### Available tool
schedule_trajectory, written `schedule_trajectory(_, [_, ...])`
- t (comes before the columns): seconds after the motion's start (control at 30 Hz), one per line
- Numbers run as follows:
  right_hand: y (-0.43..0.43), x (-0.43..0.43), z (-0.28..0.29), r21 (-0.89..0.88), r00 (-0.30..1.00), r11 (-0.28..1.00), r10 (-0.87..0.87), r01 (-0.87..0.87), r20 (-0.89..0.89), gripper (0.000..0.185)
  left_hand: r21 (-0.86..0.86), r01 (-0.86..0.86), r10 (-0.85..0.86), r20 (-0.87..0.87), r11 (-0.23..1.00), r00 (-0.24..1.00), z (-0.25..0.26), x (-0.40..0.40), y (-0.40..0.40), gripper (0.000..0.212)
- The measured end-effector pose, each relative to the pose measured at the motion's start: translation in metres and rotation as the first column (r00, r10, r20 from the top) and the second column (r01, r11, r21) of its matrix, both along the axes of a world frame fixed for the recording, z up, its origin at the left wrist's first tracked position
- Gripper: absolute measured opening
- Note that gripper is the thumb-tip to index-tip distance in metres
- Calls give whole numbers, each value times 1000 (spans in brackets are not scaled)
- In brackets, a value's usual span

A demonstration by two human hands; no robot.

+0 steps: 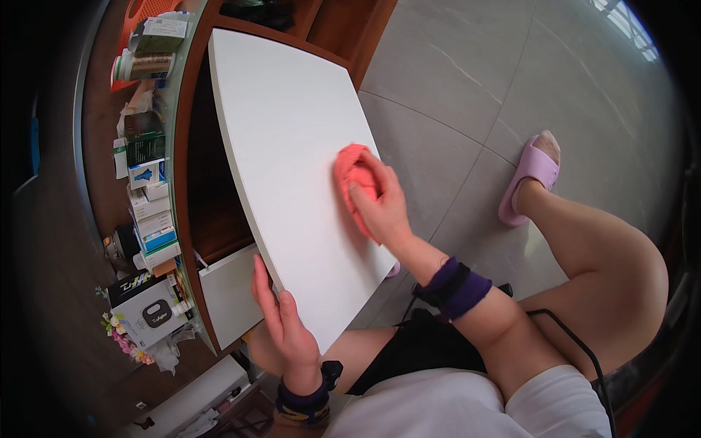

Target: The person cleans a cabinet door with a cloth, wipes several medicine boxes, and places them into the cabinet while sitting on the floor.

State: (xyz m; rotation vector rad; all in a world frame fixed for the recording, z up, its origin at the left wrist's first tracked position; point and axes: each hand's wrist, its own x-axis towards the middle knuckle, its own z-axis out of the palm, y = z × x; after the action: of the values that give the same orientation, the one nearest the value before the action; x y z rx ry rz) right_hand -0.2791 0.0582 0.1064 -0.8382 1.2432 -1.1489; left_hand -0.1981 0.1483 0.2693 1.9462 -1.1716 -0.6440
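Note:
A large white panel (296, 137), which looks like a drawer or cabinet front, stretches across the middle of the view in front of a brown wooden cabinet. My right hand (383, 208) grips a coral-red cloth (356, 180) and holds it against the panel's white face, near its right edge. At the panel's lower left edge, my left hand (287, 323) rests with the thumb on the near side and the fingers along the outer side, steadying or gripping the panel. Both wrists wear dark purple bands.
A glass-topped cabinet (189, 109) stands at the left, crowded with medicine boxes (153, 213), a white and black carton (150, 312) and artificial flowers (123, 342). Below its top is a dark opening beside another white panel (233, 295). Grey floor tiles and my foot in a pink slipper (528, 180) lie right.

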Motion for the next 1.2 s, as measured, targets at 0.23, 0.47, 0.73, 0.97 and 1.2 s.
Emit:
schedule_trajectory(0.23, [38, 8, 116, -403, 989, 914, 102, -50, 109, 42, 28, 60, -57, -100, 998, 993, 4, -9, -2, 47])
schedule_trajectory(0.47, [25, 20, 30, -165, 994, 986, 18, -36, -111, 36, 48, 24, -22, -36, 999, 999, 1, -9, 0, 47])
schedule_trajectory(0.73, [15, 8, -43, 107, 978, 994, 59, -37, -201, 40, 48, 69, -70, 25, 996, 997, -1, -7, -4, 46])
schedule_trajectory(0.97, [61, 0, 112, -298, 974, 947, 169, -117, 154, 42, 2, 17, -17, -88, 1000, 996, -6, 8, 3, 45])
schedule_trajectory(1.2, [69, 18, 71, -256, 997, 964, 72, -73, -14, 36, 47, 36, -35, -14, 998, 999, 0, 0, -1, 45])
